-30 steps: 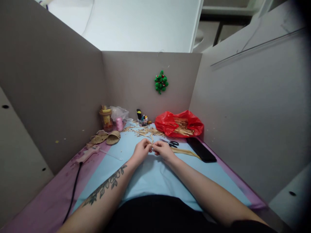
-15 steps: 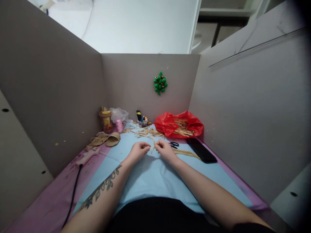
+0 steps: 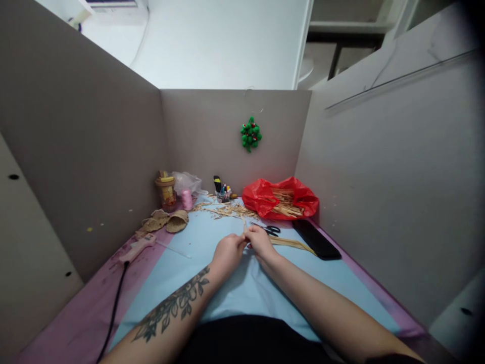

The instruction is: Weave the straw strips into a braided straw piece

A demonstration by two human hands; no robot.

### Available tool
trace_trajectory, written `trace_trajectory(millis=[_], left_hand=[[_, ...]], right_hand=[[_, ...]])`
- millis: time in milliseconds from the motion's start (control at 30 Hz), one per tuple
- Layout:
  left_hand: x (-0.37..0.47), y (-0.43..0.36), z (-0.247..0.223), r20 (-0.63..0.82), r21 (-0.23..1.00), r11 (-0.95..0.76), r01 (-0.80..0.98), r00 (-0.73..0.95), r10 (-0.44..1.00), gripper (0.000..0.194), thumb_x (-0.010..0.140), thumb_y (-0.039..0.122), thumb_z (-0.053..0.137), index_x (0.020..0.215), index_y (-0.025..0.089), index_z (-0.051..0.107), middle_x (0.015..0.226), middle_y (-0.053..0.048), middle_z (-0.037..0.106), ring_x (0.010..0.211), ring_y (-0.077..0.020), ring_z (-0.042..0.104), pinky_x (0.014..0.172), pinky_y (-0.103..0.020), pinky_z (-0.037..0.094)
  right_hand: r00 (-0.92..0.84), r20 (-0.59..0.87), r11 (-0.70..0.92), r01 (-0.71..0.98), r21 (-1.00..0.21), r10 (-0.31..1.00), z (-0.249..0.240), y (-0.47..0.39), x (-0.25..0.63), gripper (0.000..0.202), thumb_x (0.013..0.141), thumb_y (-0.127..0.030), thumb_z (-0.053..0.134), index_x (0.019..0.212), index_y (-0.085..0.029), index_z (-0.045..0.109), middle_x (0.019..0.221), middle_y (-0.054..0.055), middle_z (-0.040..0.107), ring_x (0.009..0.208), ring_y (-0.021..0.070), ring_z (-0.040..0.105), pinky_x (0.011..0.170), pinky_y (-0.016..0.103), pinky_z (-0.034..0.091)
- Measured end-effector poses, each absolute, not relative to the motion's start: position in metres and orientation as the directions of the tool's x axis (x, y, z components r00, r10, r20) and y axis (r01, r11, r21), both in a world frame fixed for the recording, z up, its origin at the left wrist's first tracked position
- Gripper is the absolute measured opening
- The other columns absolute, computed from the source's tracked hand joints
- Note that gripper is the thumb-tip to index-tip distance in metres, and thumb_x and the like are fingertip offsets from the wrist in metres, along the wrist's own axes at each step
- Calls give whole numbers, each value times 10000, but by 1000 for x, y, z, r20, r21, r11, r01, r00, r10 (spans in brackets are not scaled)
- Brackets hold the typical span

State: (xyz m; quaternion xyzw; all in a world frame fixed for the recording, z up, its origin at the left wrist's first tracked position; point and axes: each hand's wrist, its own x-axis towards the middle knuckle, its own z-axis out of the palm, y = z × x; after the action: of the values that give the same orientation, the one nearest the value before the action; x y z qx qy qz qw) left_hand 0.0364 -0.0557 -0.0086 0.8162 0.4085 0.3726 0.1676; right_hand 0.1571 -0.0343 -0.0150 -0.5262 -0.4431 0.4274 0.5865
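A thin pale straw strip (image 3: 244, 222) rises from between my hands over the blue cloth (image 3: 174, 273). My right hand (image 3: 260, 241) pinches the strip near its lower part. My left hand (image 3: 229, 251) meets it at the fingertips, its fingers closed; what they grip is too small to make out. Just behind my right hand lie black-handled scissors (image 3: 272, 230). Flat straw strips (image 3: 293, 243) extend to the right of that hand. Straw scraps (image 3: 227, 209) are scattered behind both hands.
A red bag (image 3: 257, 197) of straw stands at the back right, near a black phone-like slab (image 3: 318, 240). On the left are a pink glue gun (image 3: 138, 248) with its cord, woven pieces (image 3: 177, 221), pink thread (image 3: 187, 199) and a jar (image 3: 165, 192). Grey panels (image 3: 212, 131) enclose the table.
My left hand has moved right and its fingertips now meet my right hand's. The gap between the hands has closed. The whole view has shifted slightly.
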Motion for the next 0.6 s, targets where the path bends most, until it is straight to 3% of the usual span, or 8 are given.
trace_trajectory(millis=[167, 267, 400, 467, 600], left_hand=[[36, -62, -4, 466, 479, -657, 582, 466, 752, 206, 784, 307, 511, 861, 200, 669, 719, -68, 612, 731, -192, 540, 702, -270, 372], [32, -58, -3, 473, 482, -671, 564, 477, 741, 262, 817, 311, 454, 895, 193, 674, 736, -73, 621, 714, -188, 544, 685, -274, 381], [27, -42, -6, 493, 645, -558, 522, 273, 826, 295, 801, 288, 464, 968, 159, 669, 876, -98, 651, 782, -187, 567, 743, -284, 405], [27, -34, -8, 424, 764, -469, 442, 205, 882, 292, 762, 278, 510, 968, 141, 666, 943, -107, 656, 817, -191, 579, 751, -284, 416], [29, -29, -10, 276, 894, -378, 241, 367, 888, 250, 735, 312, 537, 819, 118, 670, 781, -66, 666, 695, -157, 574, 636, -242, 414]], right_hand=[[203, 59, 81, -105, -991, 977, -20, -27, 162, 79, 487, -188, 486, 444, -181, 420, 384, -63, 398, 398, 76, 345, 410, 208, 255], [179, 36, 61, -137, -989, 983, -20, -26, 164, 87, 505, -206, 496, 478, -186, 416, 397, -70, 389, 393, 72, 336, 401, 206, 257], [163, 79, 93, -83, -992, 984, -17, -31, 163, 92, 569, -246, 501, 557, -187, 431, 449, -63, 431, 408, 76, 366, 416, 209, 317], [148, 137, 142, -24, -990, 979, -16, -34, 161, 101, 603, -261, 501, 579, -184, 441, 472, -56, 449, 425, 80, 387, 428, 210, 333], [45, 224, 221, 65, -973, 974, -13, -42, 156, 82, 627, -236, 497, 591, -178, 451, 487, -56, 451, 444, 82, 398, 433, 204, 314]])
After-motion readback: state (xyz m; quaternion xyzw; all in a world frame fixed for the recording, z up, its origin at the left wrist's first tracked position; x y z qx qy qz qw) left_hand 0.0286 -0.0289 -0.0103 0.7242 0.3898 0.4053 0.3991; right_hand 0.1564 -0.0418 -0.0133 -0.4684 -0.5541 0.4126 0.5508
